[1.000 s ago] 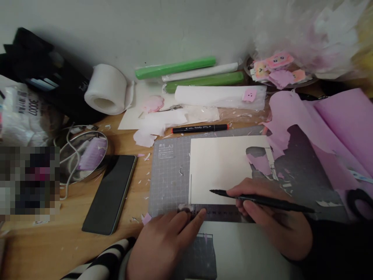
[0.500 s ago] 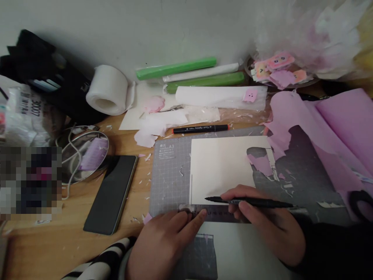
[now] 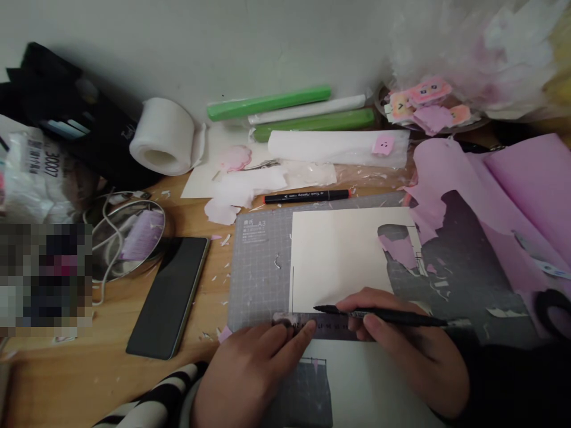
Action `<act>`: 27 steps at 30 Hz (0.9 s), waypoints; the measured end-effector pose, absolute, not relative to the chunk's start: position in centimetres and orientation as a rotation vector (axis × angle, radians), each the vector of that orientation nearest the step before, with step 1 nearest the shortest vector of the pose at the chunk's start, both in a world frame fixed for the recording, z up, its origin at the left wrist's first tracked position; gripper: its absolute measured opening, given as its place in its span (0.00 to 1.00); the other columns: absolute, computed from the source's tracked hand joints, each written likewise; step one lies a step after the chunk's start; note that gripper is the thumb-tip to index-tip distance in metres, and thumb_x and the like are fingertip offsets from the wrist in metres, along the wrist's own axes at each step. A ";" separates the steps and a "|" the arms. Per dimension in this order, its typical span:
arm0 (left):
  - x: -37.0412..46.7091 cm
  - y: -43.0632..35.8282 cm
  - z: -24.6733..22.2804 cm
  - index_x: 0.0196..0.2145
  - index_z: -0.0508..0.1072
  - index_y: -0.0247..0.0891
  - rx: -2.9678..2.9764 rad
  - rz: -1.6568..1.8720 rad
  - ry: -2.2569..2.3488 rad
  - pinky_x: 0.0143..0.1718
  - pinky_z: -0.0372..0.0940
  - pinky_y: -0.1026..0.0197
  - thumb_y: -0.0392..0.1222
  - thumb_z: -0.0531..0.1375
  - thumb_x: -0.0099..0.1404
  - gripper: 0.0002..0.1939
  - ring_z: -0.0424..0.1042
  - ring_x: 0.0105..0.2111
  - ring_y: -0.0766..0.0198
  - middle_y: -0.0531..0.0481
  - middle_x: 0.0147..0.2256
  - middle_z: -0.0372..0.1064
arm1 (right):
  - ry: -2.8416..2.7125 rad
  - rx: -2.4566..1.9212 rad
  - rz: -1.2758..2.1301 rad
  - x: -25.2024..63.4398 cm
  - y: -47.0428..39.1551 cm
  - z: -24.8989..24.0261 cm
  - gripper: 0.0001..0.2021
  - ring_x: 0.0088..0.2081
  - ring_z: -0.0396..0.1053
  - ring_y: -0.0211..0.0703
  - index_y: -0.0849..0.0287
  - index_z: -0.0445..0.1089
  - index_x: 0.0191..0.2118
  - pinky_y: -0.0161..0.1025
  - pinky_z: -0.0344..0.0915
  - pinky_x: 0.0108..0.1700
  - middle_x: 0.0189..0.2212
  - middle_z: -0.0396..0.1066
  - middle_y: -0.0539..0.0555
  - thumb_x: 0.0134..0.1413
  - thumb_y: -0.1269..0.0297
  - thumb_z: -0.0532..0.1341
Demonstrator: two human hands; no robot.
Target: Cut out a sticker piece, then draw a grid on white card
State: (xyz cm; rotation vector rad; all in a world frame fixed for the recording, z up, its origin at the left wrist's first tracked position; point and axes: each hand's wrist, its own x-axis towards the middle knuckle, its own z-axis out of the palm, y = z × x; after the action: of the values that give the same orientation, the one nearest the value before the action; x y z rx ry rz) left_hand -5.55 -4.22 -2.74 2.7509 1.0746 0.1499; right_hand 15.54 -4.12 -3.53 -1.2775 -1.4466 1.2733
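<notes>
My right hand (image 3: 383, 327) is closed around a black pen (image 3: 401, 315). The pen's tip points left, close to the upper edge of a dark ruler (image 3: 330, 326) marked with numbers. Fingers of my left hand (image 3: 254, 368) press down on the ruler's left part, the index finger stretched along it. Under the ruler lies a cream paper sheet (image 3: 334, 255) with a cut-out at its right side and a thin dark line near its left edge. The grey cutting mat (image 3: 256, 273) is beneath the paper.
A phone (image 3: 169, 297) and a metal bowl (image 3: 156, 258) with a cable stand left. Behind the mat are a black-and-red marker (image 3: 307, 196), a toilet roll (image 3: 163, 137) and green rolls (image 3: 272, 102). Pink paper (image 3: 473, 190) and scissors (image 3: 553, 312) lie right, among paper scraps.
The pen tip has dropped slightly toward the ruler's edge, and my right hand has shifted a little downward. My left hand stays on the ruler.
</notes>
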 end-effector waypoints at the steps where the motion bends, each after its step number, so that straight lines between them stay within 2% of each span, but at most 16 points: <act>1: -5.6 -4.2 -2.8 0.46 0.68 0.36 2.756 0.150 1.073 0.19 0.66 0.64 0.39 0.32 0.70 0.26 0.72 0.21 0.64 0.50 0.25 0.72 | -1.447 -1.274 1.270 15.6 -4.1 -3.6 0.11 0.27 0.70 0.34 0.55 0.73 0.36 0.30 0.67 0.27 0.28 0.73 0.50 0.53 0.71 0.54; 9: -5.5 -4.4 -2.8 0.46 0.69 0.36 2.782 0.153 1.072 0.20 0.68 0.63 0.39 0.32 0.70 0.26 0.73 0.22 0.64 0.49 0.26 0.73 | -1.475 -1.253 1.300 15.7 -4.5 -4.1 0.13 0.30 0.71 0.34 0.50 0.70 0.41 0.30 0.69 0.31 0.35 0.73 0.48 0.54 0.72 0.54; 27: -5.5 -4.3 -2.9 0.46 0.68 0.37 2.792 0.170 1.075 0.19 0.66 0.64 0.39 0.33 0.71 0.25 0.72 0.22 0.64 0.51 0.25 0.72 | -1.452 -1.281 1.394 15.6 -4.4 -4.0 0.10 0.29 0.69 0.32 0.48 0.67 0.40 0.27 0.65 0.31 0.29 0.71 0.44 0.56 0.71 0.53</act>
State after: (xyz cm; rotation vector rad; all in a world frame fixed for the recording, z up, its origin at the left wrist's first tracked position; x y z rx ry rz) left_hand -5.46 -4.33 -2.91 2.7924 1.0747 0.1702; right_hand 15.62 -4.45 -4.03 -1.2810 -1.4524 1.3939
